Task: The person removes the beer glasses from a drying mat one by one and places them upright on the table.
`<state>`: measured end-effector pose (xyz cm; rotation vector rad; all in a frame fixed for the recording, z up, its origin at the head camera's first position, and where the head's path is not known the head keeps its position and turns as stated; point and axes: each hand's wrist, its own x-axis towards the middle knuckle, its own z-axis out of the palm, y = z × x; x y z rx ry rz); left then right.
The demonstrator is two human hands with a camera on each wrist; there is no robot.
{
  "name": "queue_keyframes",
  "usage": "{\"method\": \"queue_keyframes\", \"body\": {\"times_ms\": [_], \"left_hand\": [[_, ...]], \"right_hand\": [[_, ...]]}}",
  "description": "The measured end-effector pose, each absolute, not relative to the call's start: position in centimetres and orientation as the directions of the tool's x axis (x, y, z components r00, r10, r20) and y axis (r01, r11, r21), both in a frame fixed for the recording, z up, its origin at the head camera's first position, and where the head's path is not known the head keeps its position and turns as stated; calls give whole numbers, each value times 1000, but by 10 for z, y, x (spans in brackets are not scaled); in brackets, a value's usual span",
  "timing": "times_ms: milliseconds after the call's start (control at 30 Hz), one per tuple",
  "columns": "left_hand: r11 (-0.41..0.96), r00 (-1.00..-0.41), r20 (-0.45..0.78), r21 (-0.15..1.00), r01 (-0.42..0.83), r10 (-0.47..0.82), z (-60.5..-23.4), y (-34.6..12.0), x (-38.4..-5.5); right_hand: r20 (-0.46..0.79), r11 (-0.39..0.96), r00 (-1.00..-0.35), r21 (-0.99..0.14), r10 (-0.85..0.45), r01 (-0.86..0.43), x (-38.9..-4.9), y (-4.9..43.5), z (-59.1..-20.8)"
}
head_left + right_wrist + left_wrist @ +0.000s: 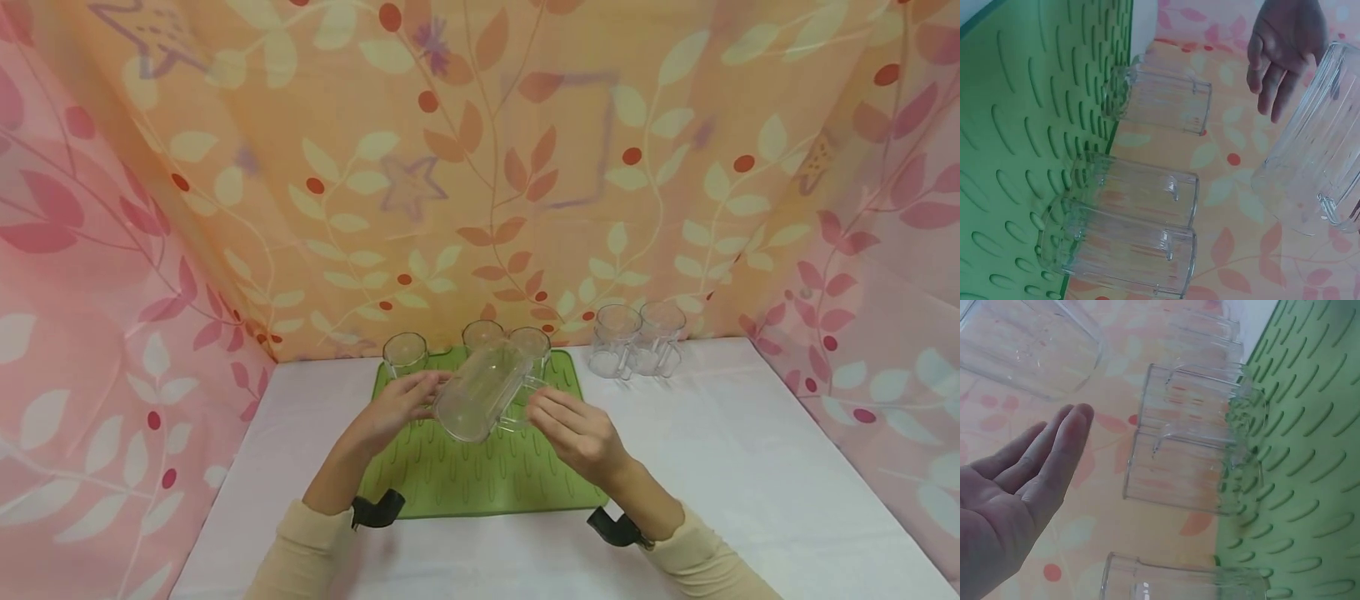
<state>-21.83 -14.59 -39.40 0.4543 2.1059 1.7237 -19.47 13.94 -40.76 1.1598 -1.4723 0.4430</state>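
A clear glass mug [483, 392] is held tilted above the green ridged mat [480, 483], its body slanting from lower left to upper right. My right hand [581, 433] grips it by the handle. On the mug's other side is my left hand [401, 408], fingers straight and pointing toward the glass. In the left wrist view those fingers [1063, 450] extend just below the mug [1029, 344]. The right wrist view shows the same mug [1310, 137] at the right edge, with the gripping fingers out of sight.
Three clear mugs stand along the mat's back edge: a left one [405, 354], a middle one [482, 333] and a right one [531, 343]. Two more mugs [617, 337] stand on the white table [712, 467] at back right. Patterned cloth [480, 167] walls enclose the table.
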Motion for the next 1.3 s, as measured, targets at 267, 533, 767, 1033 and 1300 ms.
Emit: {"method": "queue_keyframes", "body": {"times_ms": [267,533,767,1033,1300], "left_hand": [[272,-834,-191,961,-51,518,-390,-140,-227],[242,-784,-253,961,-135,567,-390,-132,-233],[195,-755,-302,953,-231,582,-395,-129,-233],[160,-775,-309,951,-266,552,-399,-128,-234],[153,-784,-308,951,-268,539,-402,-128,-235]], "right_hand": [[890,445,153,357,-430,-821,-193,137,-411],[870,419,169,383,-464,-823,-194,133,-418],[858,409,155,383,-489,-828,-193,131,-424],[852,435,91,353,-516,-829,-194,132,-426],[845,449,40,323,-533,-833,-192,134,-426]]}}
